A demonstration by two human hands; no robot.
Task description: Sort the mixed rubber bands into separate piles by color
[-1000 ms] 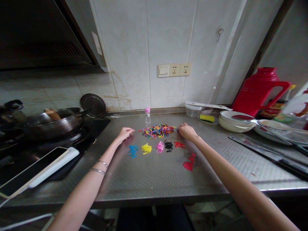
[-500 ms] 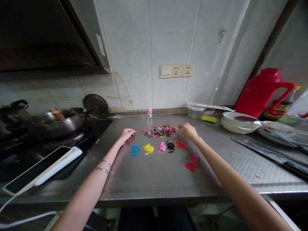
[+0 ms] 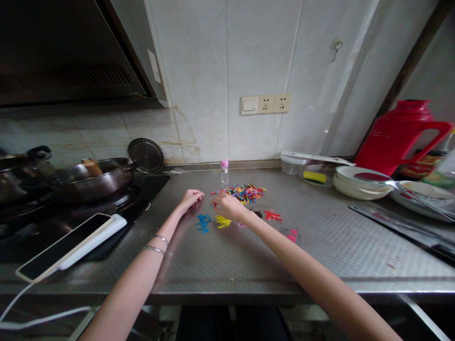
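Observation:
A mixed pile of small colourful rubber bands [image 3: 247,193] lies towards the back of the steel counter. Nearer me are sorted heaps: blue bands [image 3: 204,222], yellow bands [image 3: 223,221] and red bands [image 3: 272,215]. Pink bands [image 3: 241,225] and black bands [image 3: 256,214] are partly hidden by my right forearm. My right hand [image 3: 227,207] is over the front left of the mixed pile, behind the yellow heap, its fingertips pinched; what is in them is too small to make out. My left hand [image 3: 191,198] rests left of the pile, fingers curled together, no band visible in them.
A small pink-capped clear bottle [image 3: 225,174] stands behind the pile. Clear wrapping with a red patch [image 3: 292,235] lies at the right. A phone [image 3: 66,246] and pan [image 3: 92,182] are left; bowls [image 3: 360,184], a knife [image 3: 398,232] and a red flask [image 3: 394,137] are right.
My right hand has swung left from the right end of the mixed pile to its left front. My left hand stays in place; the view has shifted slightly.

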